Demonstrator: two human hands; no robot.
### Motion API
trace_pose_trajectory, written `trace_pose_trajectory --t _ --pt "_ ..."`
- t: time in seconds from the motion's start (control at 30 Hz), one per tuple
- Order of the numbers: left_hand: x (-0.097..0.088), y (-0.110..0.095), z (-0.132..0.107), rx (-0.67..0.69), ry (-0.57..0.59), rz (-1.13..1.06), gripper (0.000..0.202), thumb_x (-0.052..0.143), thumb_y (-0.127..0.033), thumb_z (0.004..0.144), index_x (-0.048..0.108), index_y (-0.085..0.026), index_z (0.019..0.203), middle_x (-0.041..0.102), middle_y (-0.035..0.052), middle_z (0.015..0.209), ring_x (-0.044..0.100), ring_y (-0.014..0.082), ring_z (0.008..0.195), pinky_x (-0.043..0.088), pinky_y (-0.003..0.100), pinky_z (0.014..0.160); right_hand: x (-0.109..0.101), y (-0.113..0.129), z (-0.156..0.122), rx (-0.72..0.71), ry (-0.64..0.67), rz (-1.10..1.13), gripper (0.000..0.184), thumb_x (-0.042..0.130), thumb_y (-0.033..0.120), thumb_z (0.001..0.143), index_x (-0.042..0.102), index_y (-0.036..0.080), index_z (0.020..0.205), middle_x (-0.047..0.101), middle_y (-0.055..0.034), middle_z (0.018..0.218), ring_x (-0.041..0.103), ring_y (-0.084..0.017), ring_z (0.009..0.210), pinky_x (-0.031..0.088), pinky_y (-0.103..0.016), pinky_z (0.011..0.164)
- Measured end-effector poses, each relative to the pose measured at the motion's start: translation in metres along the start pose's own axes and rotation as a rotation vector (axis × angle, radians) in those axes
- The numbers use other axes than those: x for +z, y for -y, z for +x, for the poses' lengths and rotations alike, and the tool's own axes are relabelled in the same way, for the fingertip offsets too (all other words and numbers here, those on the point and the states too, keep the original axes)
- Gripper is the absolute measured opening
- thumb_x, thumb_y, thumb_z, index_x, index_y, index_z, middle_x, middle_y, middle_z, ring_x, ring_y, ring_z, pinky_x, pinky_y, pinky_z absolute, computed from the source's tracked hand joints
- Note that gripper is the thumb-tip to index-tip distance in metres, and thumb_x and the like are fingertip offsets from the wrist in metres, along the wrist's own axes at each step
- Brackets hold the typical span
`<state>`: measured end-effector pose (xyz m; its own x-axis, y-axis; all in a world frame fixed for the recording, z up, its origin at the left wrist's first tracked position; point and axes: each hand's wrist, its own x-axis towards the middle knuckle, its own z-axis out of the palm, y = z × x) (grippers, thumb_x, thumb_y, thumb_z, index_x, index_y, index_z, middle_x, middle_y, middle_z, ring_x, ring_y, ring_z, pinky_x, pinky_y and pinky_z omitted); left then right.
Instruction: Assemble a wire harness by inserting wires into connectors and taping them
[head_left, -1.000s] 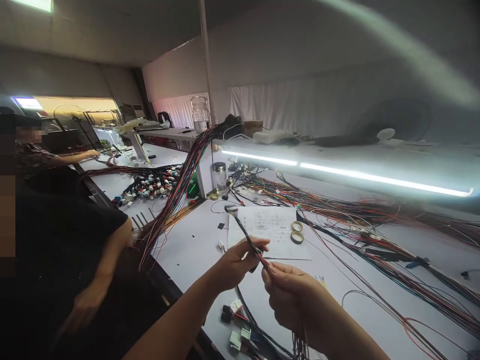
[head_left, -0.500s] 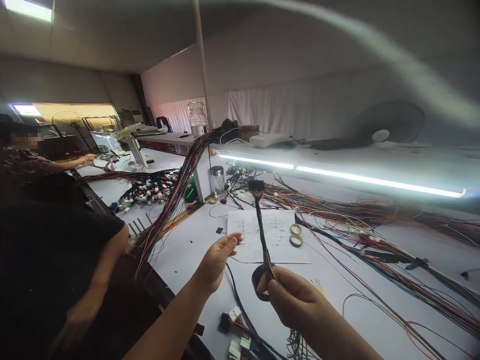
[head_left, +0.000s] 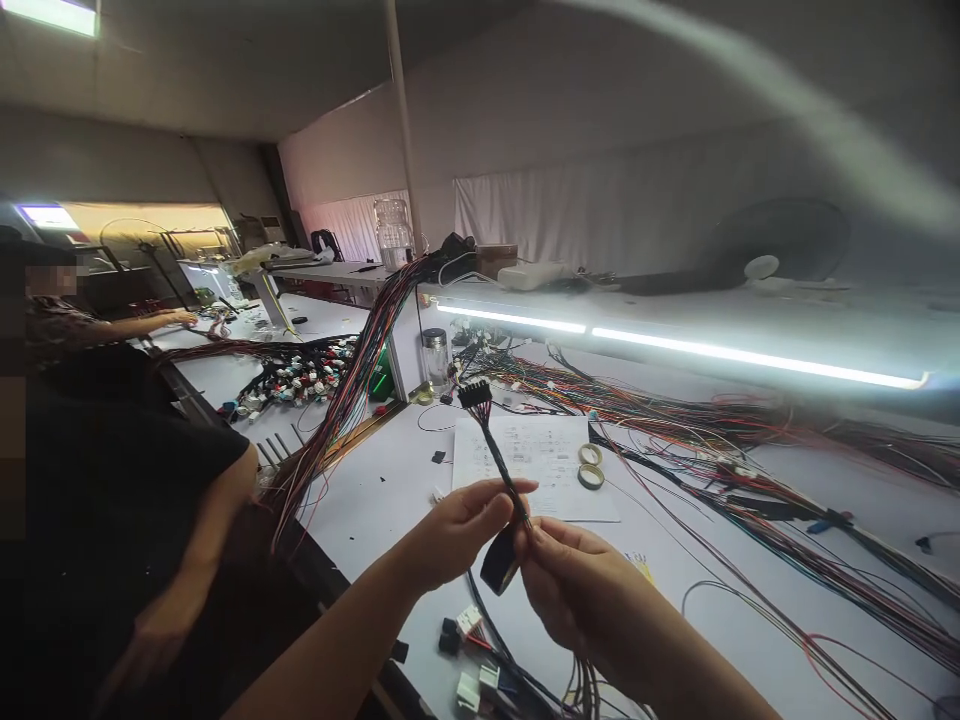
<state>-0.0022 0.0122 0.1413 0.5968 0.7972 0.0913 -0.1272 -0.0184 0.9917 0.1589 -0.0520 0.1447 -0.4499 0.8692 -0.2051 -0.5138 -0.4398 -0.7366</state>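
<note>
Both my hands are raised over a white workbench (head_left: 390, 490). My right hand (head_left: 577, 590) pinches a thin bundle of coloured wires (head_left: 501, 470) that rises to a black connector (head_left: 474, 393) at its free end. My left hand (head_left: 461, 530) is closed on the same bundle just above the right, and a roll of black tape (head_left: 499, 566) hangs at its fingers, touching the wires. More wires trail down from my right hand toward the bench edge.
A printed sheet (head_left: 536, 465) with two tape rings (head_left: 589, 465) lies behind my hands. Masses of loose coloured wires (head_left: 750, 470) cover the right, under a light strip (head_left: 675, 345). White connectors (head_left: 472, 650) lie near the front edge. A co-worker's arm (head_left: 195, 560) is at left.
My left hand, open and apart half a second ago, has come back onto the wire bundle. The connector end has tilted left and lower, and the tape roll now hangs between my hands.
</note>
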Motion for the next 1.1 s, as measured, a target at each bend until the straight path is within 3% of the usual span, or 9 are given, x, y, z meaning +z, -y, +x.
trace_pose_trajectory --t 0.17,0.3,0.4,0.53,0.7,0.9,0.97,1.03,1.1 --pt "0.002 0.023 -0.006 -0.186 0.058 -0.172 0.026 0.069 -0.04 0.074 0.068 -0.016 0.085 0.057 0.0022 0.067 0.049 0.0102 0.058 0.037 0.023 0.057 -0.013 0.002 -0.004 0.027 -0.056 -0.05 0.026 0.057 0.039 0.086 0.05 0.016 0.076 0.04 0.0065 0.054 0.018 -0.001 0.04 0.009 -0.017 0.038" --pt "0.0 0.023 -0.01 -0.227 -0.042 -0.171 0.018 0.069 -0.032 0.073 0.067 -0.015 0.078 0.06 0.0032 0.074 0.05 0.0108 0.066 0.036 0.023 0.063 -0.02 0.005 0.001 -0.016 -0.178 -0.334 0.031 0.055 0.047 0.085 0.052 0.017 0.077 0.034 0.0084 0.05 0.017 -0.004 0.042 0.009 -0.019 0.04" --pt "0.001 0.013 -0.016 -0.285 -0.052 -0.127 0.024 0.066 -0.036 0.076 0.065 -0.014 0.086 0.063 0.0056 0.085 0.052 0.0125 0.071 0.039 0.025 0.068 -0.022 0.007 0.008 -0.118 -0.304 -0.702 0.033 0.05 0.047 0.086 0.054 0.017 0.073 0.036 0.007 0.049 0.026 -0.007 0.046 0.02 -0.02 0.044" --pt "0.005 -0.009 -0.022 -0.206 0.049 -0.02 0.047 0.051 -0.055 0.083 0.064 -0.012 0.096 0.063 0.0096 0.087 0.058 0.0175 0.078 0.045 0.03 0.072 -0.028 -0.002 0.018 -0.3 -0.386 -1.03 0.03 0.05 0.044 0.084 0.057 0.018 0.071 0.055 0.0007 0.064 0.046 -0.012 0.062 0.034 -0.024 0.058" --pt "0.009 -0.028 -0.018 -0.304 0.238 0.006 0.074 0.033 -0.073 0.079 0.062 -0.013 0.11 0.065 0.0147 0.092 0.065 0.0222 0.072 0.048 0.027 0.053 -0.029 -0.02 0.021 -0.209 -0.264 -0.631 0.039 0.059 0.055 0.076 0.059 0.016 0.078 0.054 0.0004 0.065 0.046 -0.012 0.06 0.036 -0.024 0.056" --pt "0.005 -0.023 -0.022 -0.381 0.204 -0.03 0.055 0.05 -0.051 0.085 0.048 -0.015 0.127 0.066 0.0056 0.063 0.057 0.0134 0.043 0.039 0.02 0.04 -0.018 -0.03 0.016 0.0 -0.063 -0.045 0.039 0.063 0.053 0.077 0.054 0.015 0.075 0.031 0.0095 0.048 0.023 -0.004 0.04 0.021 -0.017 0.04" --pt "-0.005 -0.012 -0.026 -0.311 0.132 -0.058 0.037 0.053 -0.044 0.086 0.063 -0.012 0.101 0.055 -0.0009 0.045 0.044 0.0088 0.032 0.031 0.019 0.037 -0.018 -0.029 0.014 0.052 -0.004 0.053 0.031 0.063 0.045 0.08 0.053 0.016 0.075 0.026 0.0109 0.047 0.015 -0.002 0.038 0.014 -0.016 0.037" --pt "-0.016 0.002 -0.027 -0.183 -0.061 -0.101 0.03 0.055 -0.036 0.084 0.06 -0.013 0.065 0.044 -0.0042 0.04 0.036 0.0054 0.034 0.028 0.018 0.039 -0.018 -0.028 0.011 0.09 0.033 0.099 0.025 0.06 0.039 0.083 0.054 0.016 0.077 0.025 0.0111 0.046 0.012 -0.002 0.037 0.01 -0.016 0.035" --pt "-0.024 0.015 -0.026 -0.046 -0.252 -0.107 0.019 0.059 -0.027 0.079 0.061 -0.015 0.065 0.054 -0.001 0.056 0.047 0.008 0.052 0.038 0.019 0.053 -0.017 -0.026 0.008 0.107 0.068 0.1 0.025 0.056 0.038 0.086 0.056 0.015 0.077 0.025 0.0107 0.044 0.012 -0.003 0.036 0.009 -0.016 0.034"
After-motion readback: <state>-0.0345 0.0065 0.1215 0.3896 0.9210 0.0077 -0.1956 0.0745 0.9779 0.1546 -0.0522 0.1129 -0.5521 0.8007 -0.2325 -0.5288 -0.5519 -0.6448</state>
